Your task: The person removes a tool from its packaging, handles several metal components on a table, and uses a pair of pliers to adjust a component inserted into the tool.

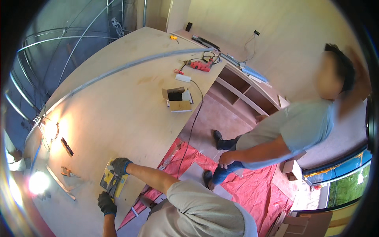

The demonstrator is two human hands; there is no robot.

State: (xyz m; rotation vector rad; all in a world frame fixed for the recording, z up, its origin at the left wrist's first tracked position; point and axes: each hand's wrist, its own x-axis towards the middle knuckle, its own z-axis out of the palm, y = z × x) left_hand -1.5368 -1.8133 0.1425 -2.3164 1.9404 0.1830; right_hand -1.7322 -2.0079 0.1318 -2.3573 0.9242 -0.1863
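Note:
A yellow item with dark grey parts (pixel 112 184) lies on the large pale wooden tabletop (pixel 130 102), close to its near edge. It looks like a tool on a yellow card, but its exact kind is too small to make out. My right hand (pixel 121 166), in a dark glove, is closed on its far end. At the near end my left hand (pixel 106 203), gloved too, has its fingers curled against it. To the left lie pliers with orange handles (pixel 67 171) and a long thin strip (pixel 60 181).
A co-worker (pixel 272 134) stands to the right on red sheeting (pixel 252 185). On the tabletop are an open cardboard box (pixel 179 106), a red power drill (pixel 200 65), a white power strip (pixel 182 78), a long curved metal strip (pixel 126 65) and a bright lamp (pixel 51 128). A cord (pixel 193 124) hangs over the edge.

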